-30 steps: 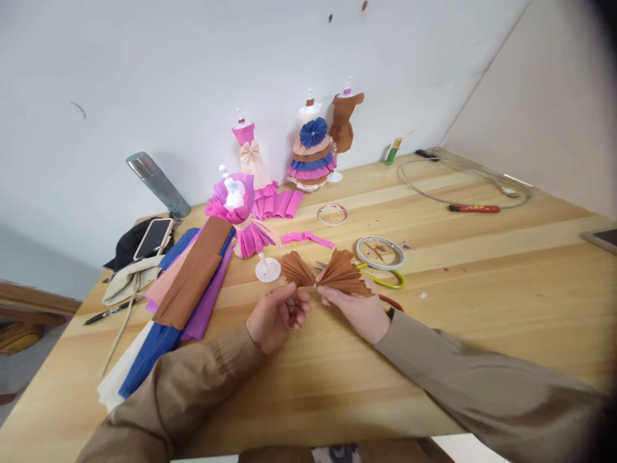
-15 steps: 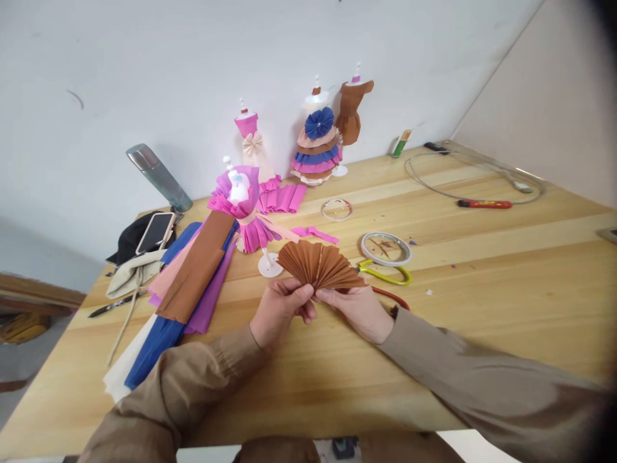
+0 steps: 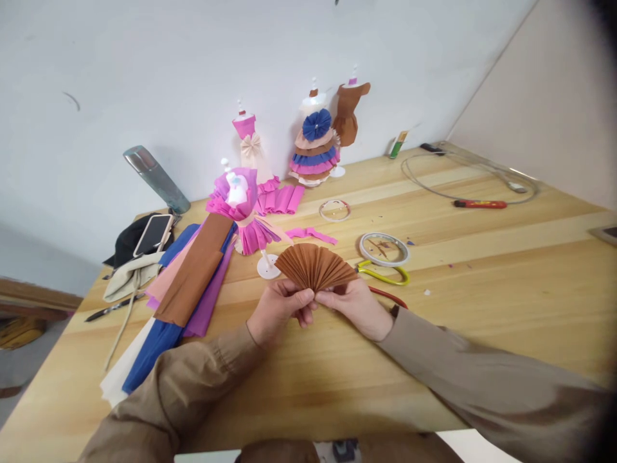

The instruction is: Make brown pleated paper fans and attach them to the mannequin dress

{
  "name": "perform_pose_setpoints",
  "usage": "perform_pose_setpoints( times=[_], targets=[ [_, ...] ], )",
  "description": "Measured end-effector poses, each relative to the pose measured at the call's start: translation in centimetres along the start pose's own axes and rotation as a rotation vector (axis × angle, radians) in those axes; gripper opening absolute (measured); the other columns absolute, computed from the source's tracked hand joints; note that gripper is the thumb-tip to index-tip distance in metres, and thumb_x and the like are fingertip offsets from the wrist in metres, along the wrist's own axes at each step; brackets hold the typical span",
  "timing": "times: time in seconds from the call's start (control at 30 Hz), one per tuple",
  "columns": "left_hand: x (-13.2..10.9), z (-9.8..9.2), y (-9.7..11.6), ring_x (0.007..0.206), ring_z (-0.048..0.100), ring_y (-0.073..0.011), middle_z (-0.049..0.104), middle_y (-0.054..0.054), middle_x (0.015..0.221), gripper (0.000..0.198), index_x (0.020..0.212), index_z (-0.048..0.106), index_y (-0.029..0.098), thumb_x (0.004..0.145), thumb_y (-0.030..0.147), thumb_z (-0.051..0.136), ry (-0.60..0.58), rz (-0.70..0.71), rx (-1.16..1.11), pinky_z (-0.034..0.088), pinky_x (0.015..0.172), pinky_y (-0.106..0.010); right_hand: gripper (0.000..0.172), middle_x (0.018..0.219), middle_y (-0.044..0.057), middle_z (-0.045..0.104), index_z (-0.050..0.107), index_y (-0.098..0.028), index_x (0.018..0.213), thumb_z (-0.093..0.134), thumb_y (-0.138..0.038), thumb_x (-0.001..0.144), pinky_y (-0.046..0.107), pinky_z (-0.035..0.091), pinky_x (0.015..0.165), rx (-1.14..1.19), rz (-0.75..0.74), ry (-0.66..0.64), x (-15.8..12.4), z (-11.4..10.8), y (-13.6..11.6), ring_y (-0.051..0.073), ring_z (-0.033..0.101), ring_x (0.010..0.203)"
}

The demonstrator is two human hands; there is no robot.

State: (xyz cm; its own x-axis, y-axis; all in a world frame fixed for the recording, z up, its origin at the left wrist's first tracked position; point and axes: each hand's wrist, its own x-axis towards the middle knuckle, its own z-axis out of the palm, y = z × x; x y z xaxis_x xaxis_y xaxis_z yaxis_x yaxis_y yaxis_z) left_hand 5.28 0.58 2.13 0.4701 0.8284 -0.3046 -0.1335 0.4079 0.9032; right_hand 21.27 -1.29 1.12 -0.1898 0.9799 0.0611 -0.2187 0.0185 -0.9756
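Observation:
A pleated brown paper fan (image 3: 315,265) is spread in a half circle above the wooden table. My left hand (image 3: 282,308) pinches its gathered base between thumb and fingers from the left. From the right, my right hand (image 3: 357,305) pinches the same base, its thumb close to the left thumb. Behind the fan, a small white dress form (image 3: 236,190) wears pink and purple crepe paper on a round white stand. To the right lie yellow-and-red-handled pliers (image 3: 393,276), partly hidden by the right hand, and a roll of white tape (image 3: 384,249).
Crepe paper strips (image 3: 193,283) lie at left, near a phone (image 3: 153,235), a pen (image 3: 108,308) and a bottle (image 3: 157,179). More dressed forms (image 3: 315,151) stand by the wall. A cable (image 3: 434,193) and a red cutter (image 3: 481,204) are at the back right.
The fan's right edge has drawn in slightly and its pleats look more even. Both hands keep their pinch at the base. The whole view has shifted a little.

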Motion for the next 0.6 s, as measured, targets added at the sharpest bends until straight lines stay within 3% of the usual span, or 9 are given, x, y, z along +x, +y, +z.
perform_pose_setpoints(
  times=[0.2,0.43,0.6],
  targets=[
    [-0.03,-0.40,0.33,0.042,0.055,-0.0096,0.063,-0.004,0.055,0.042,0.061,0.066,0.010,0.058,0.049,0.083,-0.069,-0.029,0.048,0.044,0.041,-0.020,0.033,0.061,0.000,0.063,0.059,-0.019,0.073,0.074,-0.048,0.070,0.033,0.055,0.065,0.037,0.015,-0.090,0.10,-0.12,-0.06,0.017,0.063,0.060],
    [-0.13,-0.37,0.45,0.043,0.057,-0.0103,0.064,-0.005,0.058,0.038,0.064,0.070,0.010,0.059,0.045,0.083,-0.091,0.005,0.053,0.046,0.042,-0.021,0.033,0.052,-0.005,0.052,0.054,-0.020,0.065,0.076,-0.043,0.068,0.028,0.047,0.054,0.061,-0.063,-0.007,0.14,0.05,-0.02,0.011,0.051,0.048],
    [-0.14,-0.16,0.27,0.043,0.058,-0.0104,0.065,-0.005,0.059,0.034,0.064,0.070,0.009,0.061,0.041,0.083,-0.078,0.005,0.056,0.046,0.043,-0.021,0.028,0.053,-0.005,0.053,0.060,-0.019,0.073,0.074,-0.043,0.072,0.027,0.043,0.050,0.072,-0.086,-0.013,0.07,0.10,0.17,0.011,0.048,0.047]
  ],
)
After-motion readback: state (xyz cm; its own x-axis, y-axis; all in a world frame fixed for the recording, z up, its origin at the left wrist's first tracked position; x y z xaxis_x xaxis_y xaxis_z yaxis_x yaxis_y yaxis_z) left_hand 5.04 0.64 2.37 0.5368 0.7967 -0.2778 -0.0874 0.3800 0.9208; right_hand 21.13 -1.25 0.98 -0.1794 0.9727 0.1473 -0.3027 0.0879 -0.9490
